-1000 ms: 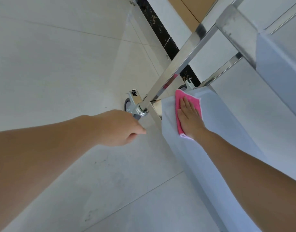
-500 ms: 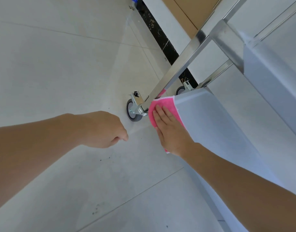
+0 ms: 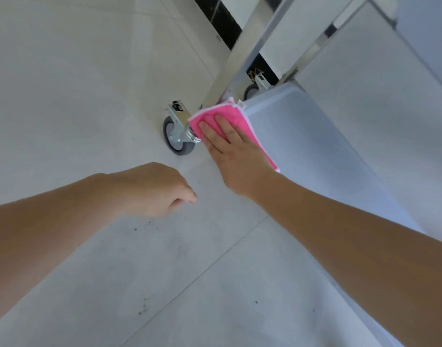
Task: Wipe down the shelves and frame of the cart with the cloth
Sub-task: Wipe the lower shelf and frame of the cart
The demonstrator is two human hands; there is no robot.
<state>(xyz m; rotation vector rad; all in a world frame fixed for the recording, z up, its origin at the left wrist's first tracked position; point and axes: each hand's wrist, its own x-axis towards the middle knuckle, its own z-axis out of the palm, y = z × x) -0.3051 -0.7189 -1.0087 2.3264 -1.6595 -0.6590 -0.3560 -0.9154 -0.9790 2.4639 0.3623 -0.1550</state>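
My right hand (image 3: 233, 151) presses one pink cloth (image 3: 230, 116) flat against the near corner of the cart's lower shelf (image 3: 302, 146), fingers straight and spread over the fabric, not curled round it. The cloth, edged in white, drapes over the shelf's end wall and reaches up to the foot of one shiny metal post (image 3: 240, 53), the nearer of two frame uprights in view; the second post (image 3: 322, 41) rises farther back, at the shelf's far corner. A higher shelf (image 3: 425, 31) shows at the top right edge.

Two caster wheels are visible: one grey wheel (image 3: 173, 135) in a metal bracket just left of the cloth, standing on the floor, and a second wheel (image 3: 251, 92) partly hidden behind the lower shelf and the near post.

My left hand (image 3: 152, 190) hangs above the pale tiled floor (image 3: 77, 83), well apart from the cart, fingers loosely curled and holding nothing. Both my forearms are bare.

A few dark specks lie on the tiles below my left hand and near the bottom of the frame. One black strip (image 3: 220, 23) with pale veining runs along the floor's edge behind the posts.
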